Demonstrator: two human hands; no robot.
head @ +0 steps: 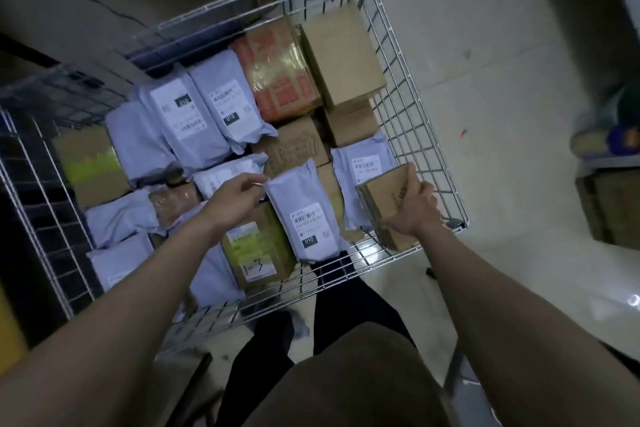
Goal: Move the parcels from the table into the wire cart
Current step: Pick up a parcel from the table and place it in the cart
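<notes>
While the cart (429, 135) is already packed with bags and boxes, both hands work at its near edge. At about 9 o'clock of the frame's middle, the left hand (232, 202) pinches the top left corner of a grey bag (304, 215), which lies label up on a box marked 1-3 (258, 246), its long axis running from 11 to 5 o'clock. Towards 3 o'clock, the right hand (412, 210) clamps a small brown box (388, 204) from its far side, holding it on edge just inside the near right corner, above bare wire. That gap lies straight below the box, so the right hand looks nearer to a drop; the bag probably needs only a nudge to settle
</notes>
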